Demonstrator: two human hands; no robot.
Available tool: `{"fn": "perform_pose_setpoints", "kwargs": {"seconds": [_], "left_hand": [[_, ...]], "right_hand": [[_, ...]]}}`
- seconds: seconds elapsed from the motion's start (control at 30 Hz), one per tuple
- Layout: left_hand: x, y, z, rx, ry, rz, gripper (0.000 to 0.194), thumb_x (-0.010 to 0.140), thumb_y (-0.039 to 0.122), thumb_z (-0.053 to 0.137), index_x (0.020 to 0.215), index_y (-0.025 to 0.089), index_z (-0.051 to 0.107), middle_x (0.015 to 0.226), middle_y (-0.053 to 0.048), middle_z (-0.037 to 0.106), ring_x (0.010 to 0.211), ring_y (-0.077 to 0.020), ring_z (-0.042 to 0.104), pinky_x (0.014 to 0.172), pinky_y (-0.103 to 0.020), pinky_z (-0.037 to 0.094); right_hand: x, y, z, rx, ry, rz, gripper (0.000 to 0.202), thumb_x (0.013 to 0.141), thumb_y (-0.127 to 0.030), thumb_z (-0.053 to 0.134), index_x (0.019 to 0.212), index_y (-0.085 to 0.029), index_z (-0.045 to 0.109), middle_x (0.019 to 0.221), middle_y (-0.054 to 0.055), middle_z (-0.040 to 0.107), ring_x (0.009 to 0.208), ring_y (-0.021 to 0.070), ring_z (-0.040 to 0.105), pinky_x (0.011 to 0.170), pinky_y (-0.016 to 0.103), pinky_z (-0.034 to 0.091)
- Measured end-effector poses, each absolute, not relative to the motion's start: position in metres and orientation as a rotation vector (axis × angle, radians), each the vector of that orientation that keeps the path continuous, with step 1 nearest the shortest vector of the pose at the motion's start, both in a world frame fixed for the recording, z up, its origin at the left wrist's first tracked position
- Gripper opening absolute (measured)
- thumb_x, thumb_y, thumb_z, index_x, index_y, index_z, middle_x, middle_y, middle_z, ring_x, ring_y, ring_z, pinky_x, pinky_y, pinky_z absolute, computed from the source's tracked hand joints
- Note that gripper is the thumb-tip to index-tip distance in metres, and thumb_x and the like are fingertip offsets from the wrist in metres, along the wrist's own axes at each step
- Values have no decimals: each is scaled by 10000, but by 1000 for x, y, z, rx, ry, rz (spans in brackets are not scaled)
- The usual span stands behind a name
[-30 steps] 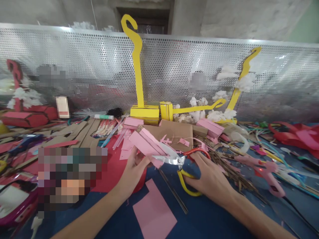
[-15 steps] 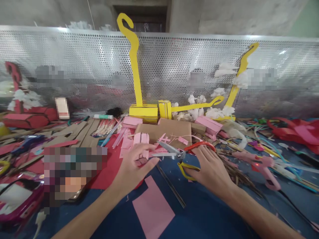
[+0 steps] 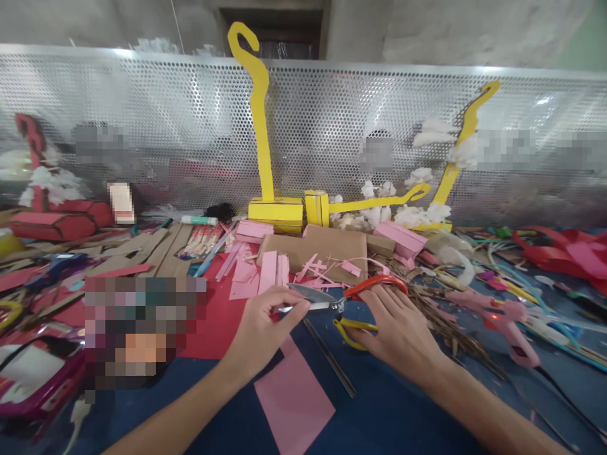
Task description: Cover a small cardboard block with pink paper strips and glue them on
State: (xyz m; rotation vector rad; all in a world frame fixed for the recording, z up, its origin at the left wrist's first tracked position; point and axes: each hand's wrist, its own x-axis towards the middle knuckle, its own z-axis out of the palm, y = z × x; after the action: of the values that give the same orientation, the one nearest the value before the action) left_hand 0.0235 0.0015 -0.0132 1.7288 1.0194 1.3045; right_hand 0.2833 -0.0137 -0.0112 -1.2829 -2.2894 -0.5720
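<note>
My right hand (image 3: pixel 403 328) grips a pair of scissors (image 3: pixel 337 306), with one orange-red and one yellow handle. The handles are spread and the metal blades are slightly parted, pointing left. My left hand (image 3: pixel 268 325) has its thumb and forefinger pinched around the blades near the tips; its other fingers are curled and partly hidden. Just behind it stands a folded pink card piece (image 3: pixel 274 270), its lower end covered by the hand. Below the scissors lie a flat pink sheet (image 3: pixel 294 404) and a thin dark metal strip (image 3: pixel 329 360).
Yellow hooked cardboard shapes (image 3: pixel 259 126) stand against the perforated metal panel (image 3: pixel 322 114). A brown cardboard piece (image 3: pixel 334 246) holds pink scraps. A pink glue gun (image 3: pixel 507 313) lies right, beside dry stalks (image 3: pixel 439 309). Red sheets (image 3: pixel 203 335) and cardboard strips (image 3: pixel 156 253) spread left.
My left thumb and forefinger have come together at the blades. The scissors' blades have shifted slightly left, between those fingers. The folded pink piece behind my left hand shows a different, taller face.
</note>
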Motion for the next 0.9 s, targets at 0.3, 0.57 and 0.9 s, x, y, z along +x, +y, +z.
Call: {"fn": "perform_pose_setpoints", "kwargs": {"seconds": [0.3,0.57,0.9], "left_hand": [[12,13,-10,1594,1205,1452,261,911,449,658,798,229,738,710,-2,662,641,-166,578,634,-288,483],[-24,44,-7,1571,1444,1745,426,1003,465,475,665,216,548,648,8,571,634,-157,510,634,-264,415],[-40,63,-19,2058,1602,1500,277,939,383,550,1016,216,756,1127,-96,698,1101,-277,612,1003,-385,440]], "right_hand": [[282,-16,-11,-1357,-2257,-454,334,859,-334,682,1145,-209,563,1051,125,707,1005,340,694,840,451,545],[291,-5,-17,-1534,-2015,-164,434,820,-369,698,1203,-240,539,1094,99,686,976,310,684,779,395,538],[298,3,-18,-1623,-1956,-67,434,831,-389,679,1208,-225,540,1084,100,683,974,319,674,781,400,514]]}}
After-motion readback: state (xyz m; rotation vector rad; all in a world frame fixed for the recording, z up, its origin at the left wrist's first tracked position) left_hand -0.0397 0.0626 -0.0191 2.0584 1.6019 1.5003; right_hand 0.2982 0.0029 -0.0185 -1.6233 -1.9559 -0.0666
